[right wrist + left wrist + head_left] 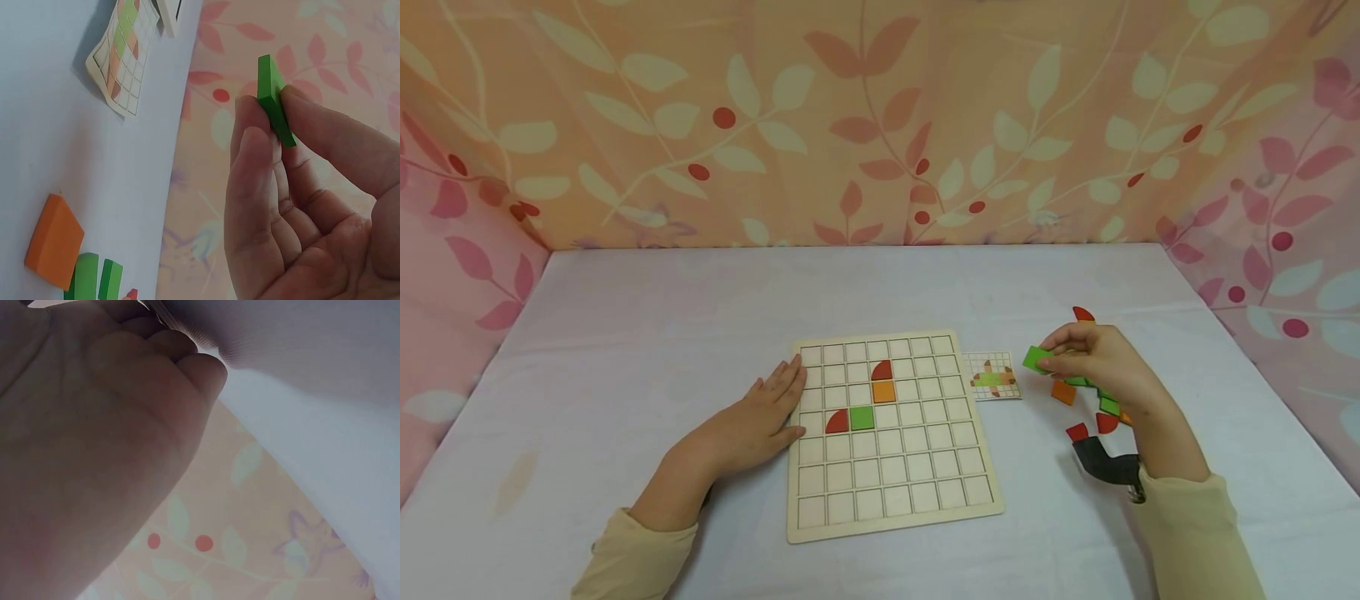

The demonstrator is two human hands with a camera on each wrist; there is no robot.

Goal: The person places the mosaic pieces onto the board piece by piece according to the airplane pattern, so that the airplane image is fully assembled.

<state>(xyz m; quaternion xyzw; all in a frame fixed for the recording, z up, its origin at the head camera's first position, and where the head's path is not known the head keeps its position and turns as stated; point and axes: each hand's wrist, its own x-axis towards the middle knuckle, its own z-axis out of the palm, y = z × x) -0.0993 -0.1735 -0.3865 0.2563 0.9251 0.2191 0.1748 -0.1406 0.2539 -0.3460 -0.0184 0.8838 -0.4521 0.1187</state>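
Note:
Between thumb and fingers, my right hand [1093, 357] pinches a green square tile [274, 100], raised above the table. My left hand [758, 422] lies with extended fingers against the left edge of the wooden grid board [895, 527]. On the board sit a red quarter-round tile [882, 371], an orange square tile [883, 392] just below it, another red quarter-round tile [837, 422] and a green square tile [862, 417] beside that one. A pattern card [992, 377] touches or nearly touches the board's right side. In the left wrist view, the fingertips meet an edge that is mostly hidden.
Loose tiles lie under and around the right hand, among them an orange square [1063, 392], red quarter-rounds [1107, 423] and green pieces [1108, 404]. A black curved strap-like piece [1105, 462] hangs by the right wrist. Floral cloth [880, 125] stands behind the white table [700, 300].

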